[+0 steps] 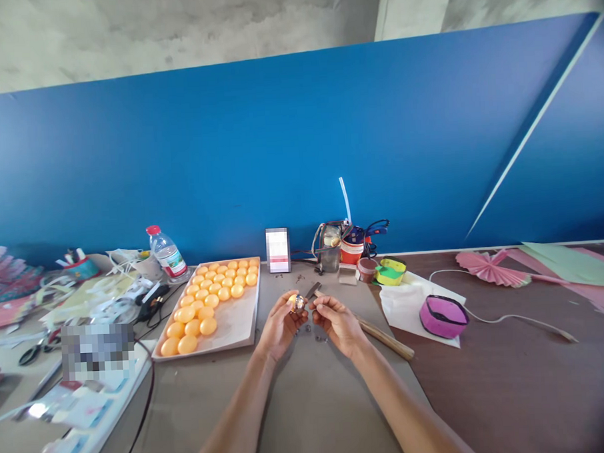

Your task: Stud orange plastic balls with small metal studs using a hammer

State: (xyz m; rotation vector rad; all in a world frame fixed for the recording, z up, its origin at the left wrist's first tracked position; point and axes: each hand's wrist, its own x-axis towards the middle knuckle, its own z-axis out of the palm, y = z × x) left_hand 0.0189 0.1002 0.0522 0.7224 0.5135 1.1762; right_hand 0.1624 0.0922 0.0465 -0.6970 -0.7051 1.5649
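Observation:
My left hand (280, 329) is closed around a small round shiny thing (298, 303), with orange on its left side and a glinting, dark-specked face. Close to its right, my right hand (337, 324) has thumb and forefinger pinched together; what they hold, if anything, is too small to make out. Behind my right hand lies a hammer with a wooden handle (390, 341), partly hidden by the hand. Small dark bits (321, 338) are scattered on the grey mat (309, 400) under my hands. To the left, a shallow white tray (236, 326) holds many orange balls (207, 326).
At the back stand a phone (278, 250), a water bottle (168, 256), a glass jar (330, 248) and cables. A purple ring-shaped piece (443, 316) sits on white paper at right, near a pink paper fan (494, 268). Scissors (33, 352) and clutter fill the left.

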